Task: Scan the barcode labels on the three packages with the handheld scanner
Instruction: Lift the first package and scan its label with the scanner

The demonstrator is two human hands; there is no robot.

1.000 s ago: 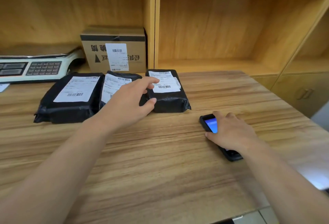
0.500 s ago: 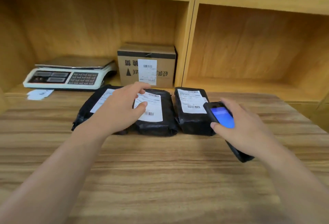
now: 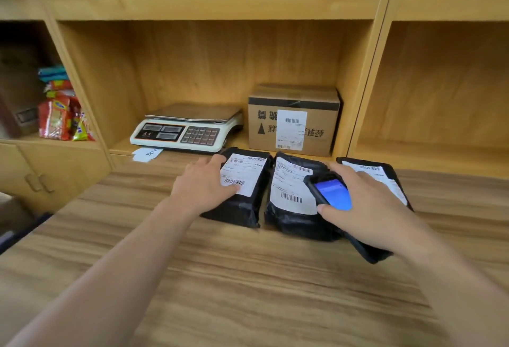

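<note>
Three black packages with white barcode labels lie side by side at the back of the wooden table. My left hand (image 3: 202, 185) rests flat on the left package (image 3: 242, 203), thumb on its label by the barcode. My right hand (image 3: 366, 209) holds the black handheld scanner (image 3: 332, 192), its blue screen lit, over the right part of the middle package (image 3: 292, 209). The right package (image 3: 385, 173) is largely hidden behind my right hand; only its far end and label strip show.
A white weighing scale (image 3: 187, 129) and a labelled cardboard box (image 3: 293, 120) stand in the shelf bay behind the packages. A paper slip (image 3: 147, 153) lies by the scale. Snack packets (image 3: 60, 115) fill the left bay. Wooden table (image 3: 248, 291) stretches toward me.
My right hand lifted the scanner off the table and carried it left over the middle package. My left hand shifted from the middle package to the left one. The view tilted upward.
</note>
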